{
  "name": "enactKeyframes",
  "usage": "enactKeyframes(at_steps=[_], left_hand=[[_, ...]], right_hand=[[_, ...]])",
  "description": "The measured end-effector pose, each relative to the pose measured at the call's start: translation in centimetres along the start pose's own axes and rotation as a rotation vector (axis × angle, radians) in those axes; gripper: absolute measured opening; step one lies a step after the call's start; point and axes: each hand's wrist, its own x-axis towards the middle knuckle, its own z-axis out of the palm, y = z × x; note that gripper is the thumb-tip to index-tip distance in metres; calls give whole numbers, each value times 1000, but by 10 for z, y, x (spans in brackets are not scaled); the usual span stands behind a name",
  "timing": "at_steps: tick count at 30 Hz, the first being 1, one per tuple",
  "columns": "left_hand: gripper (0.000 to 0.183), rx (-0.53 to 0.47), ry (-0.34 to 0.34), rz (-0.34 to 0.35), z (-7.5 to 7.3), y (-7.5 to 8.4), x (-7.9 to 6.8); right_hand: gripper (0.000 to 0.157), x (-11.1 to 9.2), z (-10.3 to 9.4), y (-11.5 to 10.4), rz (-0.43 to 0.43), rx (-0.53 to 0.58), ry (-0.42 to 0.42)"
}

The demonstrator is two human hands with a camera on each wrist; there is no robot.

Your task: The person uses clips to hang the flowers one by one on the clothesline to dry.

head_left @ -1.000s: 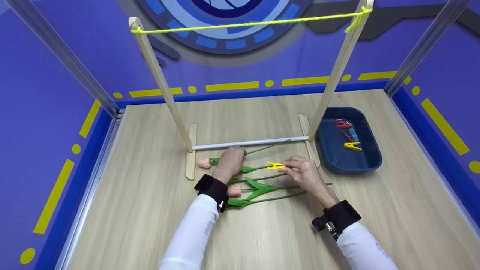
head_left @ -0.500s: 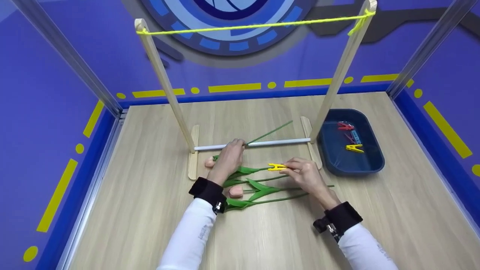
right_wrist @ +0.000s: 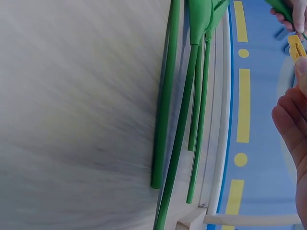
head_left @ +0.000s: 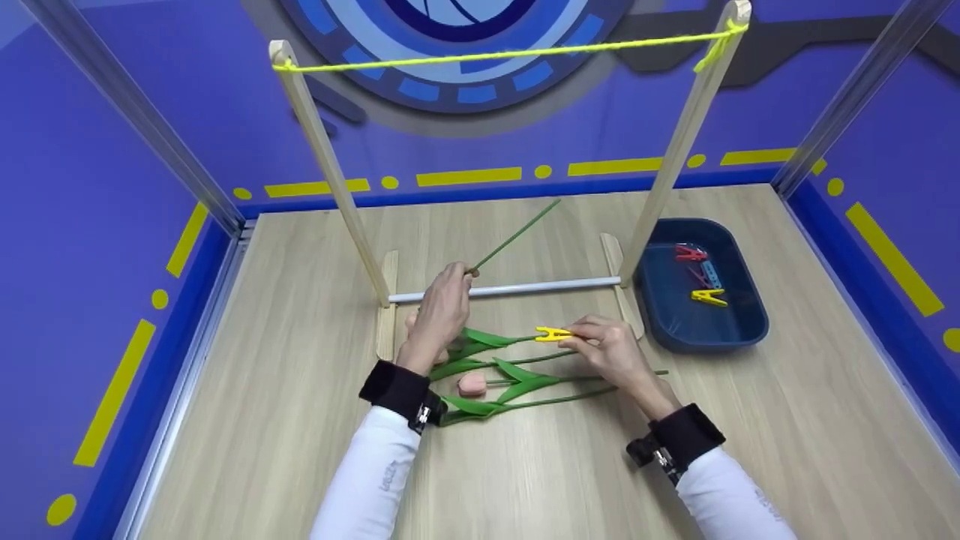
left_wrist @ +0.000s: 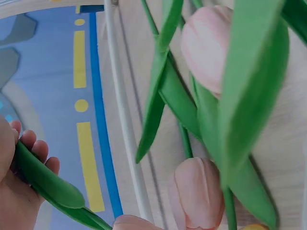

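Note:
My left hand (head_left: 442, 311) grips an artificial tulip by its leafy part. Its bare green stem (head_left: 519, 235) points up and right above the white rod. In the left wrist view the fingers curl round a green leaf (left_wrist: 53, 184). Between thumb and fingers of my right hand (head_left: 615, 349) is a yellow clothespin (head_left: 553, 334), pinched at its handles, just over the tulips. Several more tulips lie side by side on the table, stems to the right, with one pink bud (head_left: 472, 385) in plain sight. My left hand and wrist partly cover other buds.
Behind the tulips stands a wooden frame (head_left: 330, 165) with a yellow string (head_left: 510, 54) tied between its posts and a white rod (head_left: 540, 287) low across it. At the right, a dark blue bin (head_left: 697, 337) holds several clothespins (head_left: 709, 298). Blue walls enclose the table.
My left hand has lifted the tulip off the table and moved up and slightly left; the stem's tip has swung upward past the rod. My right hand with the clothespin stays nearly still.

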Motion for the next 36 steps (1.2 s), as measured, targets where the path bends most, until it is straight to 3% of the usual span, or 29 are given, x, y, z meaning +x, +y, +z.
enactKeyframes(at_steps=[8,16,28,36], left_hand=[[27,-68,72,-17,-11,4,-3],[25,-189,146,-36,-21,13,-4],[27,-263,215,-47,-37,24,-3],[28,-355,311,-76,-56,30,1]], right_hand=[[20,0,1,0,11,15,-12],[20,1,3,1,-38,12,8],[22,2,3,1,-87,-8,39],[19,2,6,0,-68,13,-17]])
